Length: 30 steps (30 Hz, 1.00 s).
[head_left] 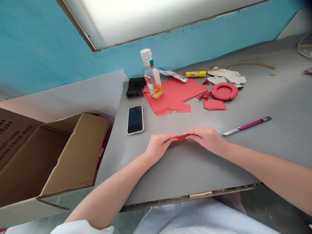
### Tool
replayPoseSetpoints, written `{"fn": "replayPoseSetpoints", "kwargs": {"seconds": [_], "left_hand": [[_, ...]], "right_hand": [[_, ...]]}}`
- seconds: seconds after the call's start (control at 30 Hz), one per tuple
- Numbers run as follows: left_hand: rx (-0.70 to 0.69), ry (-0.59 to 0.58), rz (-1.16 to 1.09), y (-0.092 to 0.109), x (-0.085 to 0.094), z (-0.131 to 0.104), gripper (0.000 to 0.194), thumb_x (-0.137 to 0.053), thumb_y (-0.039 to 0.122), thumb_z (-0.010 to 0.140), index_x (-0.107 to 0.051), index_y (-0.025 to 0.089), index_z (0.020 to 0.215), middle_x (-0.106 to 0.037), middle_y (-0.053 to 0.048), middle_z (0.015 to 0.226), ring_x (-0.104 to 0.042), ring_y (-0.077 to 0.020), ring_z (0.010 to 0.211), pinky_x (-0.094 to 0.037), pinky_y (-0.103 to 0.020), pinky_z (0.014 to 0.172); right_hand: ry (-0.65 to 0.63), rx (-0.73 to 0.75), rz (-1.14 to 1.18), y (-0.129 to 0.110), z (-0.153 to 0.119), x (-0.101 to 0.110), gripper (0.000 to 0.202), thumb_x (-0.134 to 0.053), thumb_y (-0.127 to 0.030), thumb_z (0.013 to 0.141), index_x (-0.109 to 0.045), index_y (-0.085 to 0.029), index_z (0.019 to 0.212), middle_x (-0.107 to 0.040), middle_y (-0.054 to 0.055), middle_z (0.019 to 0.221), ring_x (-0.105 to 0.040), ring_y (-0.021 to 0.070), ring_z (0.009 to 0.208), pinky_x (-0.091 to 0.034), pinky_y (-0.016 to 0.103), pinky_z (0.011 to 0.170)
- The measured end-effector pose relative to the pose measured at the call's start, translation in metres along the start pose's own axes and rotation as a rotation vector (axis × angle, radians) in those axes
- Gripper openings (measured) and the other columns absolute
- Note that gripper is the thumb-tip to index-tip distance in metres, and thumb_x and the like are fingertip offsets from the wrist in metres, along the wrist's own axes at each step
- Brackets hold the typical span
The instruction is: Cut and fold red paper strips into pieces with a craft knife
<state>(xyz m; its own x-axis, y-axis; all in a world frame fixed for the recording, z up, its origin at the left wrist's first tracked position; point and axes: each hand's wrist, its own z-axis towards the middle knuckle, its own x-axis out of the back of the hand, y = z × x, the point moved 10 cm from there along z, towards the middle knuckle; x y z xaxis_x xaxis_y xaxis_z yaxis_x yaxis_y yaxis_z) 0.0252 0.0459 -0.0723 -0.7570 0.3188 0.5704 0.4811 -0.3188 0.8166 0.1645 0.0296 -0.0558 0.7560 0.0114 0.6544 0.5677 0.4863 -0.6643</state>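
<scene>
A small folded strip of red paper [181, 137] is stretched between my two hands, just above the grey table. My left hand [159, 145] pinches its left end between thumb and fingers. At the other end, my right hand [206, 138] grips it the same way. To the right lies a craft knife [247, 126] with a purple handle, its blade end near my right wrist. Beyond my hands are stacked red paper sheets [180, 89], small cut red rectangles [214, 104] and a round red folded-paper ring [224, 91] with a jagged rim.
A bottle [153, 76] with amber liquid stands on the sheets' left side. A phone [135, 119] lies left, near a black cloth-like item [135, 87]. Behind are a yellow glue stick [196, 74] and white gloves [226, 76]. An open cardboard box [73, 156] stands left of the table.
</scene>
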Motion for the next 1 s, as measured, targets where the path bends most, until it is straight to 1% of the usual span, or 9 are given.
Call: {"fn": "replayPoseSetpoints", "kwargs": {"seconds": [0.17, 0.27, 0.37, 0.47, 0.63, 0.8, 0.9, 0.97, 1.0], "left_hand": [[0.010, -0.022, -0.011, -0.004, -0.001, 0.001, 0.021, -0.057, 0.027, 0.081, -0.069, 0.026, 0.097, -0.070, 0.003, 0.096, -0.064, -0.0158, 0.087, -0.046, -0.024, 0.080], [0.056, -0.018, -0.033, -0.009, -0.001, 0.004, 0.018, -0.059, 0.026, 0.079, -0.071, 0.025, 0.092, -0.071, 0.003, 0.088, -0.063, -0.0152, 0.080, -0.046, -0.024, 0.077], [0.127, 0.005, -0.079, -0.015, -0.001, 0.006, 0.016, -0.059, 0.029, 0.079, -0.071, 0.021, 0.083, -0.068, 0.001, 0.074, -0.061, -0.0149, 0.071, -0.047, -0.024, 0.068], [0.183, -0.003, -0.163, -0.017, -0.004, 0.005, 0.021, -0.059, 0.034, 0.078, -0.069, 0.017, 0.087, -0.068, -0.001, 0.076, -0.062, -0.0149, 0.071, -0.049, -0.024, 0.066], [0.222, -0.118, -0.253, -0.016, -0.017, 0.001, 0.027, -0.059, 0.033, 0.079, -0.066, 0.012, 0.094, -0.069, -0.007, 0.076, -0.066, -0.0155, 0.067, -0.054, -0.027, 0.063], [0.202, -0.064, -0.117, -0.017, -0.009, 0.000, 0.028, -0.055, 0.038, 0.082, -0.062, 0.011, 0.078, -0.065, -0.005, 0.060, -0.062, -0.0138, 0.053, -0.051, -0.025, 0.054], [0.122, 0.013, 0.019, -0.006, 0.009, -0.001, 0.027, -0.056, 0.040, 0.080, -0.061, 0.015, 0.074, -0.066, -0.006, 0.071, -0.064, -0.0182, 0.071, -0.051, -0.030, 0.068], [0.007, 0.038, 0.113, 0.009, 0.013, -0.002, 0.021, -0.059, 0.038, 0.079, -0.062, 0.018, 0.085, -0.065, -0.008, 0.099, -0.058, -0.0220, 0.099, -0.046, -0.035, 0.086], [-0.093, 0.001, 0.188, 0.021, 0.008, -0.004, 0.020, -0.062, 0.035, 0.078, -0.061, 0.020, 0.091, -0.061, -0.008, 0.111, -0.052, -0.0229, 0.110, -0.041, -0.036, 0.093]], "right_hand": [[-0.018, -0.103, 0.092, 0.011, 0.000, -0.002, 0.018, -0.050, -0.023, 0.081, -0.068, -0.023, 0.080, -0.069, 0.000, 0.076, -0.063, 0.0152, 0.070, -0.048, 0.029, 0.067], [-0.018, -0.190, 0.138, 0.020, 0.002, -0.003, 0.019, -0.050, -0.029, 0.082, -0.067, -0.022, 0.076, -0.067, 0.000, 0.070, -0.062, 0.0144, 0.065, -0.049, 0.029, 0.065], [-0.061, -0.370, 0.281, 0.032, 0.000, -0.009, 0.019, -0.056, -0.037, 0.078, -0.067, -0.021, 0.079, -0.065, -0.001, 0.066, -0.060, 0.0129, 0.060, -0.050, 0.027, 0.062], [-0.130, -0.540, 0.411, 0.039, -0.004, -0.017, 0.019, -0.063, -0.038, 0.070, -0.066, -0.019, 0.073, -0.061, -0.002, 0.059, -0.057, 0.0117, 0.056, -0.049, 0.024, 0.057], [-0.099, -0.551, 0.441, 0.035, -0.004, -0.012, 0.024, -0.064, -0.040, 0.069, -0.061, -0.017, 0.064, -0.057, -0.002, 0.053, -0.053, 0.0095, 0.049, -0.047, 0.023, 0.052], [-0.089, -0.562, 0.453, 0.038, -0.006, -0.014, 0.027, -0.062, -0.041, 0.072, -0.057, -0.016, 0.064, -0.054, -0.002, 0.050, -0.050, 0.0076, 0.046, -0.046, 0.021, 0.048], [-0.157, -0.579, 0.430, 0.043, -0.009, -0.021, 0.028, -0.062, -0.039, 0.071, -0.054, -0.016, 0.059, -0.055, -0.001, 0.051, -0.049, 0.0072, 0.043, -0.043, 0.020, 0.042], [-0.214, -0.590, 0.401, 0.045, -0.009, -0.029, 0.027, -0.063, -0.037, 0.070, -0.053, -0.015, 0.057, -0.057, 0.000, 0.051, -0.048, 0.0074, 0.040, -0.042, 0.020, 0.039], [-0.239, -0.592, 0.383, 0.044, -0.009, -0.033, 0.025, -0.064, -0.036, 0.070, -0.054, -0.015, 0.059, -0.057, 0.000, 0.051, -0.048, 0.0078, 0.040, -0.041, 0.020, 0.039]]}}
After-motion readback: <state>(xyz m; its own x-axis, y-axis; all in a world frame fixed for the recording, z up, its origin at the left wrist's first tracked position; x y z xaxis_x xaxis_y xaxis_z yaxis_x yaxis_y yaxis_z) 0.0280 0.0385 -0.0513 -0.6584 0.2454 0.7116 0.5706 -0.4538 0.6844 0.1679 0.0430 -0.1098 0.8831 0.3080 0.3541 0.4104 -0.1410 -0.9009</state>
